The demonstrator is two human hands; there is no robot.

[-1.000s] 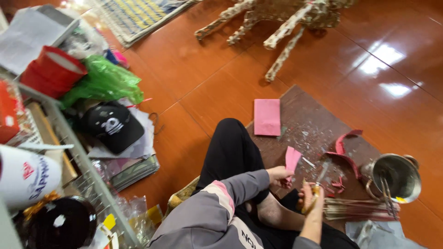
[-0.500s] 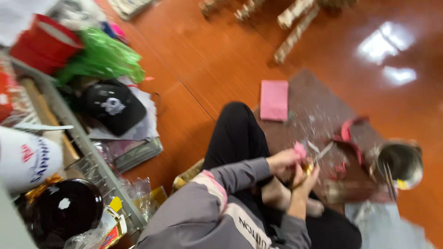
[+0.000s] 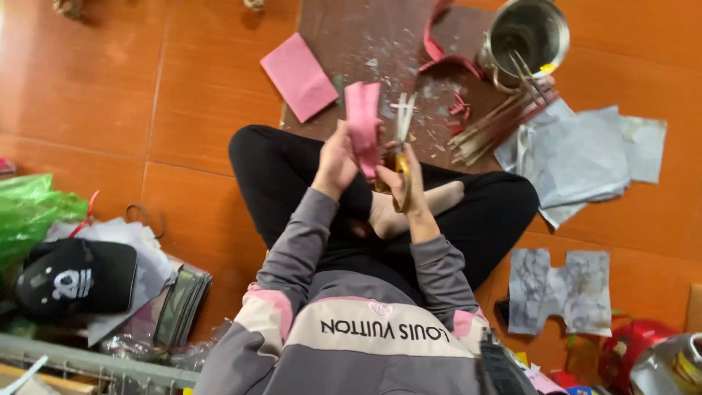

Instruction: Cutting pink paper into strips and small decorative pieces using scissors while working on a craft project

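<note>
I sit cross-legged on an orange tiled floor. My left hand (image 3: 335, 162) grips a folded strip of pink paper (image 3: 363, 126), held upright over my lap. Next to it, my right hand (image 3: 406, 183) holds yellow-handled scissors (image 3: 402, 124); their blades point up and are parted beside the paper's right edge. Both hands hover above my bare foot (image 3: 409, 208).
In front of me lies a brown board (image 3: 380, 44) littered with paper scraps, with a pink sheet (image 3: 298, 75) at its left. A metal pot (image 3: 528, 33), bamboo sticks (image 3: 497, 121) and grey paper sheets (image 3: 578, 157) lie to the right. A black cap (image 3: 77, 276) is at the left.
The view has swung from the cluttered left side to straight down over my lap. My hands have come together higher, with the pink paper and scissors now upright.
</note>
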